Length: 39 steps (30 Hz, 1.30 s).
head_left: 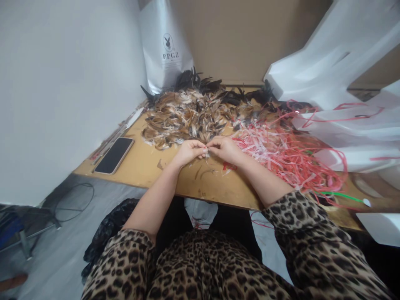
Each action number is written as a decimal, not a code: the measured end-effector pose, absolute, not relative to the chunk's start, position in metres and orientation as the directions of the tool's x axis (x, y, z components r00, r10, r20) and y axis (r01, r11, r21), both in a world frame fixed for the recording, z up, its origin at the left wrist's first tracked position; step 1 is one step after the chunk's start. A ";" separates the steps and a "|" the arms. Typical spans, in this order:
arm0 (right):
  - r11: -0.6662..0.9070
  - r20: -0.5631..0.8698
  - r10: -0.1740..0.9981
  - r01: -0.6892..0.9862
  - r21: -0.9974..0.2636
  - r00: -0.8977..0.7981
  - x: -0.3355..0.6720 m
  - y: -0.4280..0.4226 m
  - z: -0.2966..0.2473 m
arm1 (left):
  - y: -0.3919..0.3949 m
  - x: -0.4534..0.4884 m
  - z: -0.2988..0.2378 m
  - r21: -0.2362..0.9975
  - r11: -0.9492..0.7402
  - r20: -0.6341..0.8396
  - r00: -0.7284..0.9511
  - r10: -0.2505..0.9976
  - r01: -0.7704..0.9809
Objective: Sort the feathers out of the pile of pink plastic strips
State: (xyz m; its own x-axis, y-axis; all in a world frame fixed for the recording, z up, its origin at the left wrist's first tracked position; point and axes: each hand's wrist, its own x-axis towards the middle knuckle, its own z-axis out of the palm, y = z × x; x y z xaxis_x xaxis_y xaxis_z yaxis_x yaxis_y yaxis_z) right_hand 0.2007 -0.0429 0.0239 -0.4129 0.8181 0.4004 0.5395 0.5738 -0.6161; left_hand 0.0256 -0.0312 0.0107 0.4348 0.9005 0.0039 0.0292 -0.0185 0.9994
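My left hand and my right hand meet over the near part of the table, thumbs and fingers pinched, tips touching. A speck of red and a wisp of pale fluff show at the fingertips; what exactly they grip is too small to make out. Just beyond the fingers spreads a heap of brown, white and black feathers. Beside my right hand and forearm lies a tangled pile of red and pink ribbon strips. A few loose feather bits are on the tabletop below my hands.
A phone rests on the left of the wooden table. Behind the feathers stands a printed white bag. White plastic bags crowd the right side. A green strip lies near the right front edge. A wall borders the left.
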 end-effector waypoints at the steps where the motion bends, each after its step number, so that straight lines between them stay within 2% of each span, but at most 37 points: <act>1: 0.596 0.418 0.803 0.554 -0.582 -0.425 0.201 -0.044 0.024 | -0.031 0.026 0.010 0.999 -0.017 0.003 0.435 0.900 0.029; 5: 0.620 0.439 0.784 0.606 -0.499 -0.440 0.200 -0.047 0.026 | -0.029 0.025 0.008 1.000 -0.008 0.000 0.435 0.900 0.018; 16: 0.592 0.437 0.805 0.579 -0.560 -0.402 0.197 -0.050 0.027 | -0.025 0.022 0.005 0.994 0.099 -0.076 0.390 0.918 -0.040; 21: 0.661 0.454 0.749 0.579 -0.477 -0.482 0.198 -0.051 0.028 | -0.023 0.020 0.003 0.980 0.187 -0.145 0.396 0.907 -0.071; 26: 0.706 0.404 0.708 0.586 -0.397 -0.579 0.201 -0.051 0.029 | -0.023 0.019 0.003 0.956 0.265 -0.192 0.413 0.891 -0.127; 29: 0.688 0.395 0.724 0.563 -0.458 -0.565 0.201 -0.050 0.027 | -0.023 0.019 0.003 0.960 0.250 -0.178 0.412 0.894 -0.128; 34: 0.566 0.384 0.822 0.536 -0.626 -0.420 0.200 -0.045 0.021 | -0.025 0.021 0.002 0.994 0.106 -0.087 0.391 0.916 -0.027; 39: 0.516 0.314 0.852 0.577 -0.633 -0.418 0.200 -0.040 0.013 | -0.028 0.026 0.005 0.999 0.041 -0.046 0.369 0.928 0.019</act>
State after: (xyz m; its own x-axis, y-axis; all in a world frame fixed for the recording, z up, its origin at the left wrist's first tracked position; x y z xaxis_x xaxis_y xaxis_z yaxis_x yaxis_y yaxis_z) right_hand 0.1996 -0.0399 0.0126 -0.4180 0.8523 0.3144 0.5766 0.5164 -0.6331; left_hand 0.0259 -0.0279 0.0047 0.3695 0.9281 -0.0456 0.0191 0.0415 0.9990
